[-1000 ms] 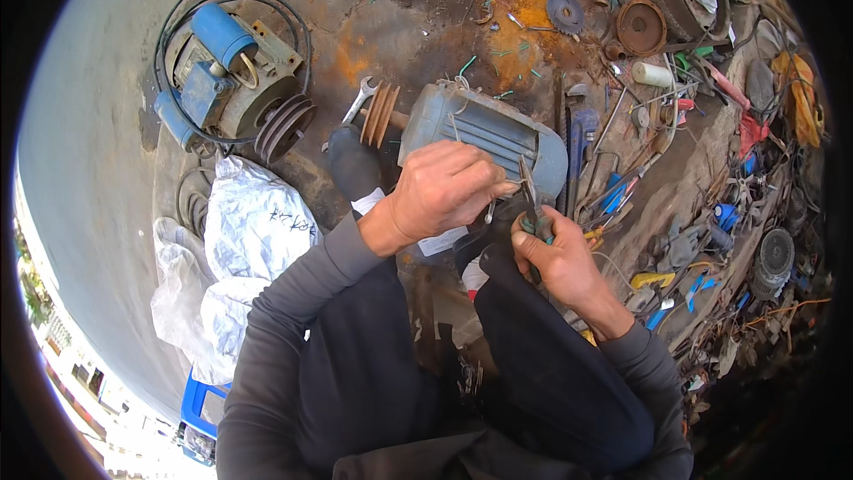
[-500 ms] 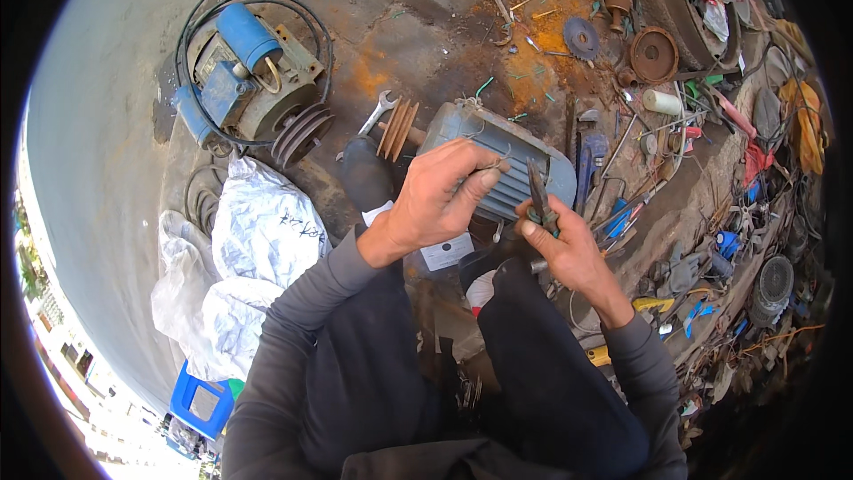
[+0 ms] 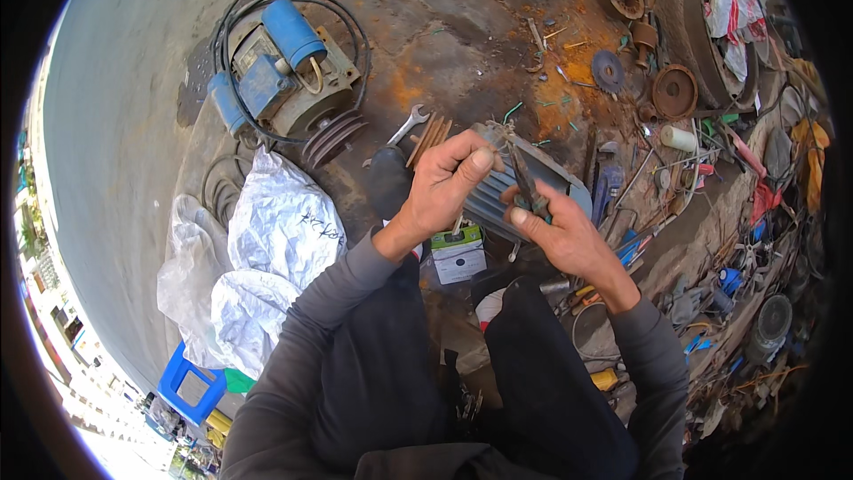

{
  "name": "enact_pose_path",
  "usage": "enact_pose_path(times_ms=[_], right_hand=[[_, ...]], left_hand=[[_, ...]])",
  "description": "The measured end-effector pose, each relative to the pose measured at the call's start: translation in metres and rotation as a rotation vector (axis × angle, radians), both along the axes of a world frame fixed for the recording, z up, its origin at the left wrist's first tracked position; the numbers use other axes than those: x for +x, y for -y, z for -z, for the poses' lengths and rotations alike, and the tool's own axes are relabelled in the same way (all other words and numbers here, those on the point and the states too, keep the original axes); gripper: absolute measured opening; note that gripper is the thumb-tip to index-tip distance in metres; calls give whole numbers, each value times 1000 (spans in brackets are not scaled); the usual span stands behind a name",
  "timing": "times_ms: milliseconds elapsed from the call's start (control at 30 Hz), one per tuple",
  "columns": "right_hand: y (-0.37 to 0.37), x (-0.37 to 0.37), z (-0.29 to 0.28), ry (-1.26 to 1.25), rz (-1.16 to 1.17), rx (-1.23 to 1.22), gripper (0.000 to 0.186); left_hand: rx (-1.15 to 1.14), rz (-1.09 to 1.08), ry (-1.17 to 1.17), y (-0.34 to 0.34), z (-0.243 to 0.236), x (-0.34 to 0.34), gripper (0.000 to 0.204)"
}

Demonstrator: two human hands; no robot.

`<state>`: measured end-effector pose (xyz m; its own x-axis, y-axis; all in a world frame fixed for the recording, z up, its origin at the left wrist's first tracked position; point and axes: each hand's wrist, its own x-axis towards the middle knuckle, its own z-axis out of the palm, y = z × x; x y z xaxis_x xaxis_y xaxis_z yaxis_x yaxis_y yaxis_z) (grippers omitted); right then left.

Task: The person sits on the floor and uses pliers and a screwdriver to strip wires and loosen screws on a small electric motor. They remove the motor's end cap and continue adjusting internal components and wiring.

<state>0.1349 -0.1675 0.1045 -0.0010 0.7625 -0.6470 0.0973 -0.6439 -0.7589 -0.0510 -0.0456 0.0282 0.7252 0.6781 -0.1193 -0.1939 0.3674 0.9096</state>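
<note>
A grey electric motor [image 3: 498, 197] with a ribbed casing lies on the ground in front of me, partly covered by my hands. Over its left side, my left hand [image 3: 449, 182] is closed in a pinch on what looks like a thin wire, mostly hidden by the fingertips. My right hand [image 3: 573, 236] grips a pair of pliers [image 3: 522, 176] with dark jaws and greenish handles. The jaws point up and away from me, close to my left fingertips. More thin wires [image 3: 503, 130] stick out at the motor's far end.
A second motor [image 3: 267, 71] with blue parts, a grooved pulley and coiled black cable lies at far left. White sacks [image 3: 280, 222] and a blue plastic stool [image 3: 191, 387] are at left. A wrench [image 3: 409, 124] lies near my foot. Tools and rusty parts [image 3: 675, 92] crowd the right.
The view has shifted, so the scene sits further right and lower. The pliers have come closer to my left fingertips. A green and white box between my feet shows more fully.
</note>
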Motion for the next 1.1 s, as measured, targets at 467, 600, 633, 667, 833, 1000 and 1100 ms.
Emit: enact_pose_path(times_ms=[467, 600, 633, 667, 833, 1000, 1100], right_hand=[[-4, 1, 16, -65, -40, 24, 34], [-7, 1, 17, -97, -26, 47, 36], [-8, 1, 17, -93, -32, 54, 36], [-11, 1, 17, -89, -38, 60, 36], [-13, -4, 15, -67, 15, 31, 29], [-14, -12, 0, 374, -4, 146, 21], [-10, -3, -3, 618, -36, 301, 25]], left_hand=[[-82, -23, 65, -2, 4, -1, 40], [-63, 6, 53, -4, 8, -4, 37], [-50, 27, 51, -5, 11, -5, 36], [-37, 48, 47, -6, 12, -7, 34], [-26, 35, 58, -4, 12, -4, 38], [36, 28, 28, -7, 6, 4, 38], [168, -21, -2, -2, 1, 18, 34]])
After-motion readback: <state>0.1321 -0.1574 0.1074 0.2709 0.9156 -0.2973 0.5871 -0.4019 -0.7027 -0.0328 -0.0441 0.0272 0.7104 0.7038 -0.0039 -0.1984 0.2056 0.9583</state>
